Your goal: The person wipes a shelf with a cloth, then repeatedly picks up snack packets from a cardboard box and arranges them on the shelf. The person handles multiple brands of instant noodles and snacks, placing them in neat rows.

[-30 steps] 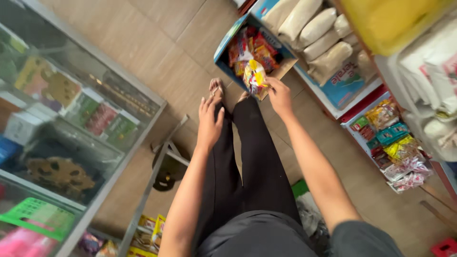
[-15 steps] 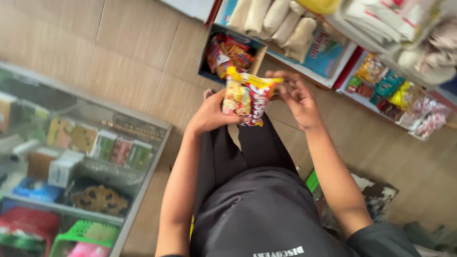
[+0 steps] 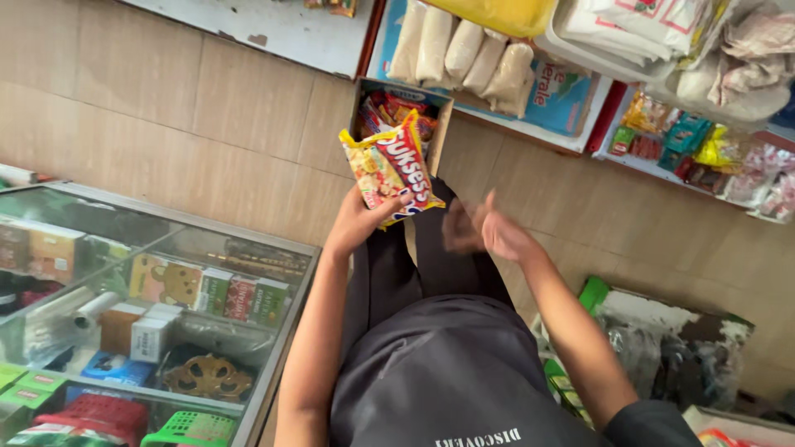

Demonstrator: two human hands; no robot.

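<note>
Head view: left hand [image 3: 358, 222] grips a red-yellow snack packet [image 3: 391, 172] above the open cardboard box [image 3: 403, 116] on the floor. Right hand [image 3: 489, 232], blurred, fingers spread, holds nothing, just beside the packet.

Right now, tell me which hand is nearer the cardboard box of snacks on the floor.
Left. The left hand, holding a snack packet, is just below the box. The right hand is blurred, empty and further down to the right.
</note>
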